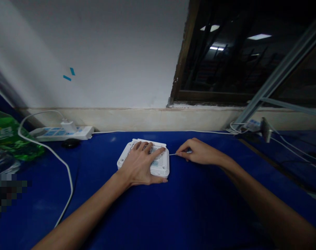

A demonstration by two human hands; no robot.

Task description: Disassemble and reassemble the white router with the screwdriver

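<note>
A white router-like box point(160, 168) with vent slots and a label lies on the blue table, underside apparently up. My left hand point(140, 163) holds it down, fingers spread over the top and thumb along the near edge. At the right, my right hand point(193, 151) pinches a thin screwdriver-like tool point(172, 154). Its slim shaft points left and its tip meets the box's right side; whether it is inside a gap I cannot tell. Most of the tool's handle is hidden by the fingers.
A white power strip point(87, 132) with a plugged-in charger point(68, 125) stands against the wall. Its white cable point(69, 173) curves down the left side. Nearby are a black mouse point(71, 143) and a green plastic package point(11, 135). A phone-like object point(266, 130) and cables sit far right.
</note>
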